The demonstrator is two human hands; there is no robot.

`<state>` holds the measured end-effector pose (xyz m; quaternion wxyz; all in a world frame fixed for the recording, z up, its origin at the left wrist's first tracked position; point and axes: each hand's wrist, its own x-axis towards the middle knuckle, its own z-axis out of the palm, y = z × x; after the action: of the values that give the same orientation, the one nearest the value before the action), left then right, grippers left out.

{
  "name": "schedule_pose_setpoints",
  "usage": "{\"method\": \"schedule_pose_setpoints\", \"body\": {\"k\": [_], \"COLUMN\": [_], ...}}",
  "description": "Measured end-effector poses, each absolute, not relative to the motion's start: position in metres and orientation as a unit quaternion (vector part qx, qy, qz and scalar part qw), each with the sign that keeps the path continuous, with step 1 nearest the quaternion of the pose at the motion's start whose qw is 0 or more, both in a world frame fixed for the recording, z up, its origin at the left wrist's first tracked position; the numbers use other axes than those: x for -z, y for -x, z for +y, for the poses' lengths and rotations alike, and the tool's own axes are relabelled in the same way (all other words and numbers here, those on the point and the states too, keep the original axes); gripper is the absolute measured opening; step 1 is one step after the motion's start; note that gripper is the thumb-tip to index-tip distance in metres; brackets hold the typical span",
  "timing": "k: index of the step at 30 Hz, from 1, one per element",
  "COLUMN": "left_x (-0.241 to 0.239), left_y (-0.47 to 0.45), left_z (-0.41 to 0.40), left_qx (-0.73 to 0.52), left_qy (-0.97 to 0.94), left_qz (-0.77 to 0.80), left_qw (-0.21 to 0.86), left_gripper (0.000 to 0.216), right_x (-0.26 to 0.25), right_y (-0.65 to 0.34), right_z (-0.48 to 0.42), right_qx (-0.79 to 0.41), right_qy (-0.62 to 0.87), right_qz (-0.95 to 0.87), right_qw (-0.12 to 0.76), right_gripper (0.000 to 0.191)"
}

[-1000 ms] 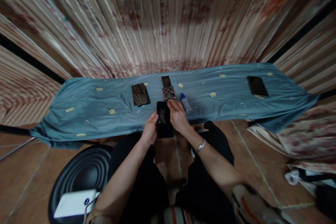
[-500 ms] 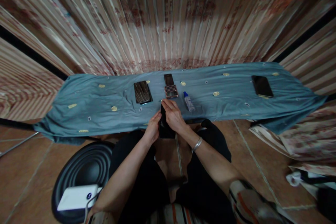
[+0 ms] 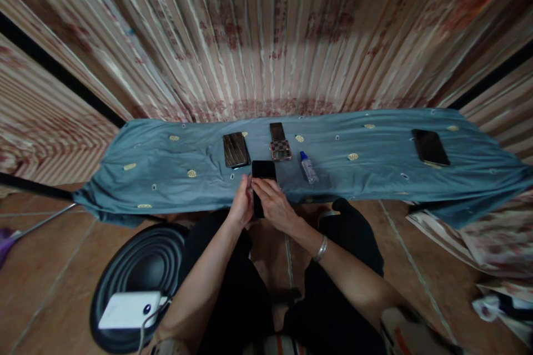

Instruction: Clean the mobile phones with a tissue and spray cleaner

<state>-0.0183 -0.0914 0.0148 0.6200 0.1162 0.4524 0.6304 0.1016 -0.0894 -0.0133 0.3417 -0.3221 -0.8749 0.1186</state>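
A black phone (image 3: 263, 171) is held flat at the near edge of a blue cloth (image 3: 166, 172). My left hand (image 3: 241, 206) grips its left side with curled fingers. My right hand (image 3: 275, 206), with a silver bracelet on the wrist, lies across the phone's lower half with fingers pressed on it. Just beyond the phone lie a dark striped phone (image 3: 235, 150) and a checkered phone (image 3: 279, 142). A small bottle with a blue cap (image 3: 308, 167) lies to the right.
Another black phone (image 3: 430, 147) rests far right on the cloth. A striped curtain (image 3: 266, 39) hangs behind. On the tiled floor at lower left sits a black round speaker cone (image 3: 137, 272) with a white power bank (image 3: 129, 310) on it. Bundled cloth (image 3: 495, 244) lies at right.
The black phone was turned on edge between both hands, then back flat. My right hand moved from its top edge down across its lower half. The camera view shifted slightly.
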Motion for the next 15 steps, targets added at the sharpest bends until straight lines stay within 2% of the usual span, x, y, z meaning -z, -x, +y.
{"method": "schedule_pose_setpoints", "body": {"k": [8, 15], "left_x": [-0.025, -0.026], "left_y": [0.032, 0.037], "left_z": [-0.095, -0.089], "left_qx": [-0.595, -0.627], "left_qy": [-0.147, -0.109], "left_qz": [0.449, 0.461], "left_qw": [0.65, 0.619], "left_gripper": [0.045, 0.031], "right_x": [0.017, 0.019], "right_y": [-0.101, -0.103], "right_z": [-0.11, -0.12], "right_qx": [-0.12, -0.106], "right_qy": [0.28, 0.264], "right_qz": [-0.881, -0.883], "right_qw": [0.363, 0.374], "right_gripper": [0.06, 0.055]}}
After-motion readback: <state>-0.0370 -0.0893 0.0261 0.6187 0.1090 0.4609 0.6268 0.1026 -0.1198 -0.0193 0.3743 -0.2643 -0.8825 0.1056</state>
